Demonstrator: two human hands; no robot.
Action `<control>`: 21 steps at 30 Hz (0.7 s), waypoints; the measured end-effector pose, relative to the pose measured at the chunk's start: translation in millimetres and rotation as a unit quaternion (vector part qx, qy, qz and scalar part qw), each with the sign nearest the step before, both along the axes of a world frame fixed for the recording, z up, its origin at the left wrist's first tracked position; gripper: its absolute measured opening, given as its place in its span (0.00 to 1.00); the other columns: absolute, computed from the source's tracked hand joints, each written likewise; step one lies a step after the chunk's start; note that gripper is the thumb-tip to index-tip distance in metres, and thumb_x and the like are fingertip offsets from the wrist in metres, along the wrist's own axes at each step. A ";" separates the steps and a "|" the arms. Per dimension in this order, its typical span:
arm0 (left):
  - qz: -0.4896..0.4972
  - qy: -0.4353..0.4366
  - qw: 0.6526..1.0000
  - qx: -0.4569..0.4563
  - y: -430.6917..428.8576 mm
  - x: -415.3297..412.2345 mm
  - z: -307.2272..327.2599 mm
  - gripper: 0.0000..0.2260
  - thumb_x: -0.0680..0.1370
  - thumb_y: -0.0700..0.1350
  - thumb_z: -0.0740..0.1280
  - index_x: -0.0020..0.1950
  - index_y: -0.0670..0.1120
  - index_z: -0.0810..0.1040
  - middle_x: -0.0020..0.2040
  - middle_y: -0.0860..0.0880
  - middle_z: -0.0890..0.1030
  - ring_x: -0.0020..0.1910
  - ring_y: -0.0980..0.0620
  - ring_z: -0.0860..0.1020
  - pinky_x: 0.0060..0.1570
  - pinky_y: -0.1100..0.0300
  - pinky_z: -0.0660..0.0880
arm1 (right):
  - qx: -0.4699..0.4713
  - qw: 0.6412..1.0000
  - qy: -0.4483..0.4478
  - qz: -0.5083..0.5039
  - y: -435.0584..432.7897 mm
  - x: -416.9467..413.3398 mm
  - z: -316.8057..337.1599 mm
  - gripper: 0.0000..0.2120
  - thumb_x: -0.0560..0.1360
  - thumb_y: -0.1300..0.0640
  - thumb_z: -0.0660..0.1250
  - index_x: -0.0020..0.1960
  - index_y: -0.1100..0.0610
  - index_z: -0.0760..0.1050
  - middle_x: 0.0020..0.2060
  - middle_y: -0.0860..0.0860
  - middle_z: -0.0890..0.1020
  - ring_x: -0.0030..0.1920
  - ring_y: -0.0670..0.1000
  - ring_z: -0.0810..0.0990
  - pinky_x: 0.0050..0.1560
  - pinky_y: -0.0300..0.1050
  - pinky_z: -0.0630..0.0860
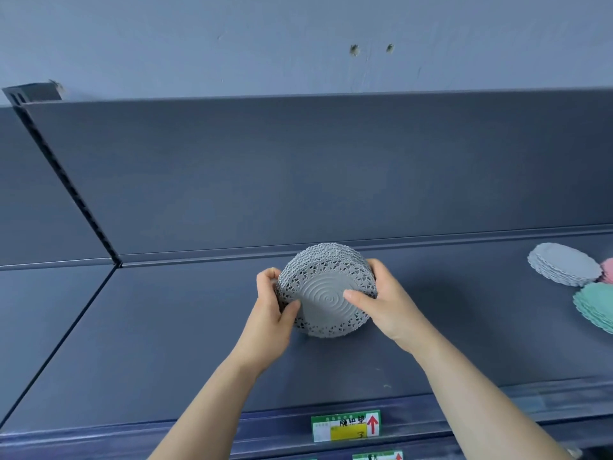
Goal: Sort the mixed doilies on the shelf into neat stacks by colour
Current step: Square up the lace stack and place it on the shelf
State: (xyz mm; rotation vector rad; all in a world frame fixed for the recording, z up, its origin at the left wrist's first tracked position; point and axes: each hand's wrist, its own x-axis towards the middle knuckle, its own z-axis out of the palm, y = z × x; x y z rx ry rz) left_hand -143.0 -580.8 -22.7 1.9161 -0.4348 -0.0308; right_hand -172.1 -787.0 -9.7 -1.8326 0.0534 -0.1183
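Note:
A thick stack of grey lace-edged doilies (323,287) stands tilted on its edge in the middle of the dark shelf (166,343), its ringed face turned toward me. My left hand (273,310) grips the stack's left rim, thumb on the front face. My right hand (381,300) holds the right rim with its thumb pressed on the ringed centre. At the far right lie a pale grey stack (562,264), a green stack (597,305) and the edge of a pink stack (608,270), all flat on the shelf.
The shelf's dark back panel (298,177) rises behind the stacks, with a slotted upright (66,180) at the left. A green and yellow price label (345,426) sits on the front rail. The shelf surface left of my hands is bare.

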 end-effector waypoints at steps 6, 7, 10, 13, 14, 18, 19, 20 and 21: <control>-0.015 -0.050 0.999 -0.009 4.5 0.4 6.4 0.17 0.80 0.37 0.60 0.62 0.52 0.58 0.55 0.54 0.74 0.48 0.59 0.75 0.47 0.69 0.72 | -0.088 0.995 0.012 0.032 -0.9 -3.2 4.2 0.16 0.75 0.55 0.68 0.60 0.47 0.69 0.53 0.39 0.80 0.55 0.39 0.78 0.56 0.40 0.72; -0.018 -0.030 0.999 -0.010 4.6 -1.2 2.7 0.18 0.80 0.38 0.60 0.62 0.55 0.58 0.56 0.55 0.74 0.48 0.62 0.75 0.48 0.72 0.72 | -0.104 0.993 0.028 0.043 -1.4 -4.1 2.4 0.16 0.75 0.54 0.68 0.60 0.46 0.68 0.54 0.39 0.79 0.56 0.39 0.77 0.56 0.40 0.71; -0.007 0.013 1.000 -0.003 4.4 -1.4 -9.0 0.18 0.80 0.40 0.60 0.63 0.56 0.56 0.57 0.59 0.74 0.46 0.66 0.75 0.49 0.75 0.70 | -0.106 0.993 0.031 0.044 1.1 -5.2 1.2 0.20 0.75 0.52 0.68 0.62 0.43 0.64 0.61 0.41 0.74 0.62 0.41 0.73 0.62 0.41 0.69; 0.009 0.022 1.000 0.000 1.2 1.5 -6.2 0.16 0.81 0.40 0.59 0.64 0.52 0.57 0.56 0.59 0.74 0.47 0.73 0.74 0.47 0.78 0.69 | -0.094 0.995 -0.025 0.039 7.8 -6.2 6.9 0.22 0.76 0.56 0.66 0.66 0.42 0.62 0.63 0.39 0.72 0.62 0.38 0.73 0.62 0.38 0.70; 0.011 0.018 1.000 0.000 0.0 2.2 -2.4 0.14 0.81 0.39 0.58 0.62 0.51 0.58 0.55 0.58 0.74 0.47 0.74 0.73 0.46 0.79 0.68 | -0.094 0.994 -0.033 0.039 9.7 -6.0 9.8 0.20 0.77 0.57 0.65 0.65 0.43 0.64 0.60 0.37 0.76 0.59 0.38 0.75 0.59 0.38 0.71; 0.002 -0.009 1.000 0.008 -2.3 4.3 2.2 0.14 0.81 0.39 0.57 0.62 0.52 0.58 0.58 0.57 0.72 0.52 0.72 0.72 0.48 0.80 0.67 | -0.077 0.996 -0.019 0.034 7.1 -7.4 11.8 0.15 0.78 0.56 0.63 0.62 0.43 0.67 0.55 0.37 0.79 0.55 0.38 0.78 0.58 0.39 0.72; -0.005 -0.006 1.000 0.013 -1.9 4.4 -0.8 0.15 0.81 0.39 0.57 0.62 0.54 0.57 0.60 0.55 0.71 0.55 0.70 0.71 0.50 0.79 0.67 | -0.086 0.995 -0.006 0.042 5.3 -7.9 9.2 0.15 0.78 0.55 0.62 0.62 0.43 0.66 0.55 0.36 0.79 0.55 0.37 0.77 0.59 0.40 0.72; -0.010 -0.002 1.000 0.019 -1.5 4.2 -5.0 0.17 0.81 0.38 0.57 0.63 0.55 0.55 0.62 0.53 0.70 0.59 0.66 0.71 0.52 0.78 0.67 | -0.096 0.994 0.009 0.047 4.0 -8.9 5.7 0.14 0.79 0.53 0.62 0.62 0.42 0.65 0.55 0.36 0.79 0.55 0.37 0.77 0.59 0.41 0.71; -0.011 -0.002 1.000 0.023 -1.6 4.5 -7.9 0.19 0.81 0.38 0.57 0.63 0.56 0.54 0.63 0.52 0.69 0.60 0.63 0.71 0.53 0.77 0.67 | -0.104 0.993 0.018 0.049 3.3 -9.4 3.2 0.14 0.79 0.53 0.62 0.62 0.42 0.64 0.54 0.36 0.79 0.55 0.38 0.77 0.59 0.42 0.71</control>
